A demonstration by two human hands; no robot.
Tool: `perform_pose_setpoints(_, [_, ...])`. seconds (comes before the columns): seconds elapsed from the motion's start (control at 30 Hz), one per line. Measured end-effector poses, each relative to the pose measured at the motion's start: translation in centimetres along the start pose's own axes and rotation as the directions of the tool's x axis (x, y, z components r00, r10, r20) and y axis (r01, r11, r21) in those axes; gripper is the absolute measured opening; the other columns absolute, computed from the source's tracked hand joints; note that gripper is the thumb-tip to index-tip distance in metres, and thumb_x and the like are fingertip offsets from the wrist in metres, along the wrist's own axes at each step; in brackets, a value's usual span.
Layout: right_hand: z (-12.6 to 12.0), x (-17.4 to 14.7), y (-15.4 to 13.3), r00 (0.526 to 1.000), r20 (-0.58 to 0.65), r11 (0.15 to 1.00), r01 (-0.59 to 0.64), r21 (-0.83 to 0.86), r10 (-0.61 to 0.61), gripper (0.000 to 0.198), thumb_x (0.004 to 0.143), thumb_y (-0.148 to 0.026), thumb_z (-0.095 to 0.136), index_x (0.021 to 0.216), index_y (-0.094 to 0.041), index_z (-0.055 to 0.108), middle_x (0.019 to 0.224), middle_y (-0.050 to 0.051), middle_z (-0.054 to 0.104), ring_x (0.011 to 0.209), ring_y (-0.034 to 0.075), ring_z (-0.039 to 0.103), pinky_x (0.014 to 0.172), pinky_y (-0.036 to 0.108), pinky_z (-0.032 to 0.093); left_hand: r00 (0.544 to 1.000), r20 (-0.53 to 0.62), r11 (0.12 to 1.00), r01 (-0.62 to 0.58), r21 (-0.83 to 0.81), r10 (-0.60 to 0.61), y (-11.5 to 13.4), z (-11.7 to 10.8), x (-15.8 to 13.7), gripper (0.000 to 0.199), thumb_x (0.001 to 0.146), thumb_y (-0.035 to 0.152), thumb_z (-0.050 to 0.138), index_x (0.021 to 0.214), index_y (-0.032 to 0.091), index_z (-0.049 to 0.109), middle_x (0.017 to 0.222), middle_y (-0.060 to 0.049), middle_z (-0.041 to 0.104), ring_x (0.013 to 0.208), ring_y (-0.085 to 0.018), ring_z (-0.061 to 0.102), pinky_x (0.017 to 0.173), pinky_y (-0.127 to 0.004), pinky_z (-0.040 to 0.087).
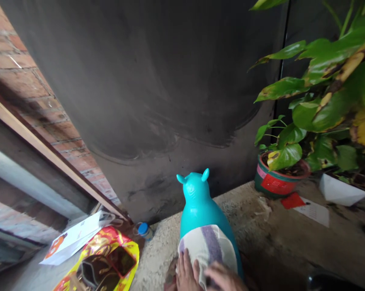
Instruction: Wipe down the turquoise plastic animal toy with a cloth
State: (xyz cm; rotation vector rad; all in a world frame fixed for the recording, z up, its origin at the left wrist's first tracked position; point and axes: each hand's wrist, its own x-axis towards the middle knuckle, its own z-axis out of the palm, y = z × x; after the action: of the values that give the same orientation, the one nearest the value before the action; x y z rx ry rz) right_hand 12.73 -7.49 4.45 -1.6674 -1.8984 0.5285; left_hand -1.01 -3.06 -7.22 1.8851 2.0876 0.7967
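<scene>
While the left hand (187, 275) lies flat, the right hand (223, 279) presses a cloth (206, 246) onto the teal toy (197, 202), neither grip closed.

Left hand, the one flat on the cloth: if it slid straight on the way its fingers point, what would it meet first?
The left hand points up the cloth draped on the turquoise animal toy; past the cloth, probably the toy's bare back.

Both hands sit low and close together, left hand (187, 275) flat with fingers extended, right hand (226, 279) curled.
</scene>
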Motion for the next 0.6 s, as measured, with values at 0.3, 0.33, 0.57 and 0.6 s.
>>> perform_pose_setpoints(0.3, [2.7, 5.5, 3.5, 0.891, -0.151, 0.824, -0.454, -0.338, 0.428, 0.058, 0.091, -0.04, 0.039, 0.147, -0.026, 0.03, 0.156, 0.0, 0.017, 0.143, 0.036, 0.016, 0.111, 0.06, 0.029, 0.975, 0.214, 0.982, 0.019, 0.186, -0.06, 2.7, -1.6, 2.1, 0.057, 0.093, 0.037, 0.02, 0.138, 0.013, 0.045, 0.146, -0.014, 0.046, 0.135, -0.026, 0.043, 0.103, -0.043, 0.047])
perform_pose_setpoints(0.33, [2.6, 6.5, 3.9, 0.896, -0.142, 0.831, -0.444, -0.336, 0.421, 0.058, 0.092, -0.041, 0.036, 0.148, -0.026, 0.026, 0.157, -0.001, 0.012, 0.144, 0.035, 0.012, 0.113, 0.058, 0.026, 0.949, 0.309, 0.987, 0.011, 0.162, -0.061, 3.6, -2.3, 3.0, 0.058, 0.093, 0.038, 0.019, 0.142, 0.013, 0.038, 0.151, -0.013, 0.038, 0.139, -0.027, 0.037, 0.106, -0.047, 0.044])
perform_pose_setpoints(0.57, [-0.1, 12.4, 7.6, 0.95, -0.04, 0.894, -0.306, -0.328, 0.311, 0.059, 0.096, -0.039, 0.028, 0.15, -0.025, 0.01, 0.158, -0.003, -0.004, 0.146, 0.026, 0.002, 0.118, 0.046, 0.018, 0.9, 0.435, 0.997, -0.034, 0.072, -0.001, 8.2, -3.8, 9.5, 0.06, 0.094, 0.038, 0.016, 0.149, 0.014, 0.015, 0.16, -0.009, 0.012, 0.147, -0.023, 0.01, 0.118, -0.049, 0.022])
perform_pose_setpoints(0.6, [-0.3, 12.7, 7.7, 0.952, -0.042, 0.897, -0.3, -0.325, 0.303, 0.06, 0.096, -0.04, 0.028, 0.15, -0.025, 0.008, 0.158, -0.003, -0.004, 0.146, 0.025, 0.001, 0.118, 0.046, 0.018, 0.899, 0.439, 0.997, -0.041, 0.072, 0.005, 8.4, -3.8, 9.8, 0.06, 0.094, 0.039, 0.016, 0.149, 0.014, 0.014, 0.16, -0.009, 0.011, 0.148, -0.023, 0.009, 0.118, -0.049, 0.022])
